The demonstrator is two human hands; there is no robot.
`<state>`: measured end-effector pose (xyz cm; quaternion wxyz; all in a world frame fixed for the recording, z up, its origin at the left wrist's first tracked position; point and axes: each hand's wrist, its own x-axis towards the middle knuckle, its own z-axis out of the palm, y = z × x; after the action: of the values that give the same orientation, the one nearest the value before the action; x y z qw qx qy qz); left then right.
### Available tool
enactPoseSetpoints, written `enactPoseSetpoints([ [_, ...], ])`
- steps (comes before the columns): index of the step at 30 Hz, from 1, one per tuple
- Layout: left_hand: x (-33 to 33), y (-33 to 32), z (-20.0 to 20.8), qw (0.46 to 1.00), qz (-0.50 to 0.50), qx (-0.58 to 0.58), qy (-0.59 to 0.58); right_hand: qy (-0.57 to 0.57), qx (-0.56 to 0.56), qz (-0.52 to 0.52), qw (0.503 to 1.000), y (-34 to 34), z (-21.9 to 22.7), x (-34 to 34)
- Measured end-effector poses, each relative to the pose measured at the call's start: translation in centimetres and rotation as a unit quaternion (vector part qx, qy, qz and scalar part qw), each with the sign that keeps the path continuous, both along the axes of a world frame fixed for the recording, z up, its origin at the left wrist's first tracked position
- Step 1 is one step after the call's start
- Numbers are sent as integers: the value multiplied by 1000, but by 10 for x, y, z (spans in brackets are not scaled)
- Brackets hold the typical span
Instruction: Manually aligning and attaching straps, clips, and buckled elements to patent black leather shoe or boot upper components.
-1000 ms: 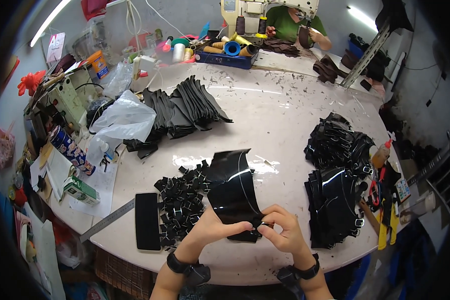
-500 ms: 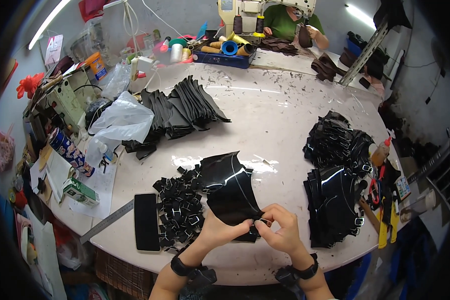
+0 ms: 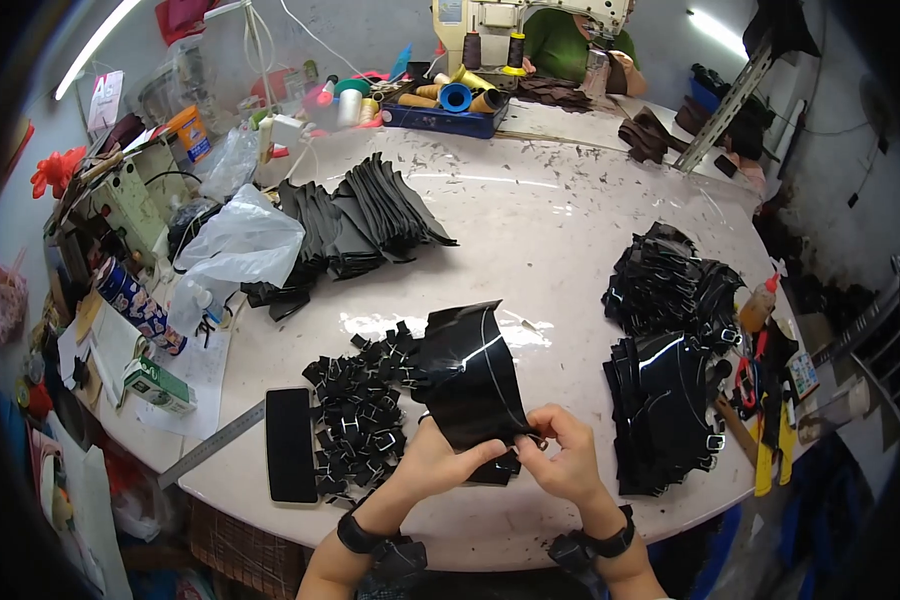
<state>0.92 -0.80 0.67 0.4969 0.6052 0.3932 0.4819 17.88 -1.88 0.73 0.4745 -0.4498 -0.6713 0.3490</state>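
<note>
My left hand [image 3: 442,462] is closed on the lower edge of a glossy black leather piece [image 3: 470,375], its thumb on top near the lower right corner. That piece tilts up off the table and carries a curved line across its face. At the same corner my right hand [image 3: 567,458] pinches the edge between thumb and fingers. A small dark part with a glint of metal shows at these fingertips, too small to name. Left of the piece lies a heap of short black straps with silver buckles [image 3: 358,425].
Stacked black leather pieces with buckles [image 3: 660,415] lie at right, another pile [image 3: 670,285] behind them. A phone [image 3: 291,445] and a steel ruler [image 3: 213,445] lie left. Dark grey pieces [image 3: 360,225] stand farther back. Beyond, a person [image 3: 560,50] sits at a sewing machine [image 3: 475,18].
The leather piece has swung a little to the right and stands more upright. My right fingertips have shifted slightly right along its corner, while my left hand stays almost in place.
</note>
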Motion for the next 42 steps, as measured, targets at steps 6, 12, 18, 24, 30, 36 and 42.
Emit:
enactPoseSetpoints([
  [6,16,-17,-2,989,78,103,78,36,-43,-10,998,5,-5,-7],
  [12,19,-15,0,978,33,150,139,-19,84,-33,996,12,-17,0],
  [18,2,3,-12,910,-155,-187,-335,204,-132,58,968,5,-1,3],
  [24,4,5,-15,969,-84,-177,-153,217,-187,79,955,5,-5,-2],
  [30,-3,7,-6,997,-53,-45,-25,211,-223,125,944,2,-4,3],
  [36,2,5,0,984,-7,130,121,209,-234,137,940,2,0,3],
  [42,0,1,-2,997,-30,44,56,207,-211,88,951,0,2,-4],
])
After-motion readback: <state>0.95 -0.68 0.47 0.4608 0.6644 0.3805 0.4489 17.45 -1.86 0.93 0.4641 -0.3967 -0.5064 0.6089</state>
